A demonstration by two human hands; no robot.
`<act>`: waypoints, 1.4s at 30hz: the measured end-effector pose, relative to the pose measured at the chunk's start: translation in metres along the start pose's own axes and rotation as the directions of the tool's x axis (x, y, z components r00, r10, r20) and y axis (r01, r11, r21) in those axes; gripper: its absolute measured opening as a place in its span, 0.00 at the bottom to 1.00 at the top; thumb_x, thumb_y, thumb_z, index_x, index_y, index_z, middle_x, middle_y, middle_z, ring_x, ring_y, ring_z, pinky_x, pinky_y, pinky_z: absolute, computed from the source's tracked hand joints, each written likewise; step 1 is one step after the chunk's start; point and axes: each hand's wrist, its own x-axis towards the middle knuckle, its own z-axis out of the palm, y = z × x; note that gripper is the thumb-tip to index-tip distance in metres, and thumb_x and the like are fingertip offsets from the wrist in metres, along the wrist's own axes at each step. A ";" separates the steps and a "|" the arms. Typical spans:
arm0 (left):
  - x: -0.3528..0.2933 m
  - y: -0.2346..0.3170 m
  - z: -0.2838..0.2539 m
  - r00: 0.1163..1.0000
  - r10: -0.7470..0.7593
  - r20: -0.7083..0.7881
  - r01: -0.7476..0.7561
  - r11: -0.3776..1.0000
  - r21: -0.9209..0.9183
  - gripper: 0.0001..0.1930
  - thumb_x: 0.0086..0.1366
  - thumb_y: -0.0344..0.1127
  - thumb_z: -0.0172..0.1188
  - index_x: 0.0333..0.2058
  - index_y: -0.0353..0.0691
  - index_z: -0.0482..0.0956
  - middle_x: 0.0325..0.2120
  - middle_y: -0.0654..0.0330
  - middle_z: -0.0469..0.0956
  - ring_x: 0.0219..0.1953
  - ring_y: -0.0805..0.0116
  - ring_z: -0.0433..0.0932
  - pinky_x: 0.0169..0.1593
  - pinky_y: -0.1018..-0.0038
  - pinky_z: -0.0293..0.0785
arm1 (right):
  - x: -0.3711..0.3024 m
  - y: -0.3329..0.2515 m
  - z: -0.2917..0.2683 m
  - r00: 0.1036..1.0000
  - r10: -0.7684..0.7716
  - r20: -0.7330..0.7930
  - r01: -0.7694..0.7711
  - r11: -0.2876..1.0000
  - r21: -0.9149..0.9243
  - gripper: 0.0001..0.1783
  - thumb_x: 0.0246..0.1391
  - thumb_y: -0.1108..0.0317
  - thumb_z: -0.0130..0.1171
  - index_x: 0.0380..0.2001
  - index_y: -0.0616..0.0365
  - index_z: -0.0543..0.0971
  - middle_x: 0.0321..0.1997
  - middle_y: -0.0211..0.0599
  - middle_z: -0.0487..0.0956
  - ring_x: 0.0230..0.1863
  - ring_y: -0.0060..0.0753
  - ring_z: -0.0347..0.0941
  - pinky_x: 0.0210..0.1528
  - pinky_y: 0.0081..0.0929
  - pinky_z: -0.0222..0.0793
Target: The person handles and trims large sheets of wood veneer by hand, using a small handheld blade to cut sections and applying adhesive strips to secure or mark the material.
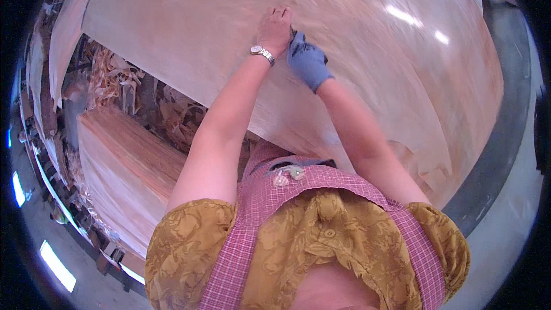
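A broad, thin sheet of wood veneer (189,28) spreads out beneath both of my hands. My left hand (275,27), bare and with a metal watch (262,54) at its wrist, lies on the sheet with fingers stretched forward. Close beside it on the right, my right hand (308,60) wears a blue knit glove with dark patches at the fingers. Its fingers are curled closed near the left hand's edge. Something small and dark shows between the two hands, but what the gloved fingers hold is hidden.
At the left, below the sheet's edge, lie curled veneer scraps (112,77) and a stack of veneer sheets (123,149). A narrow veneer strip (64,40) hangs at the far left. A dark grey edge (511,120) curves along the right. Small torn veneer pieces (433,178) lie near my right elbow.
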 end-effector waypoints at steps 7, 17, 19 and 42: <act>-0.008 0.011 -0.005 0.983 -0.157 0.096 0.148 0.984 0.100 0.33 0.62 0.51 0.56 0.60 0.35 0.65 0.61 0.56 0.64 0.61 0.57 0.63 0.62 0.60 0.59 | -0.102 0.011 0.018 0.983 0.007 0.185 0.019 0.990 -0.139 0.17 0.59 0.66 0.43 0.49 0.62 0.64 0.30 0.55 0.82 0.28 0.53 0.82 0.23 0.55 0.73; -0.037 0.092 0.020 0.980 -0.149 0.134 0.123 0.975 0.186 0.34 0.63 0.53 0.53 0.65 0.45 0.60 0.66 0.55 0.57 0.67 0.55 0.55 0.68 0.49 0.47 | -0.148 0.061 0.014 0.982 -0.086 0.168 0.114 0.979 -0.166 0.12 0.60 0.63 0.43 0.44 0.57 0.67 0.24 0.47 0.82 0.22 0.47 0.80 0.14 0.52 0.66; -0.036 0.078 0.031 0.993 -0.119 0.022 0.115 0.983 0.143 0.32 0.63 0.52 0.53 0.64 0.51 0.62 0.65 0.56 0.59 0.67 0.54 0.55 0.68 0.48 0.46 | -0.156 0.078 0.010 0.974 -0.103 0.200 0.126 0.987 -0.105 0.12 0.60 0.63 0.44 0.44 0.57 0.68 0.24 0.47 0.82 0.22 0.48 0.80 0.17 0.51 0.67; -0.045 0.080 0.034 0.994 -0.110 -0.001 0.109 0.980 0.166 0.33 0.63 0.50 0.52 0.66 0.51 0.58 0.67 0.58 0.56 0.68 0.54 0.53 0.69 0.46 0.42 | -0.257 0.488 -0.133 0.987 -0.103 0.126 0.161 0.738 -0.655 0.09 0.59 0.64 0.50 0.39 0.49 0.78 0.38 0.43 0.79 0.39 0.47 0.76 0.44 0.44 0.68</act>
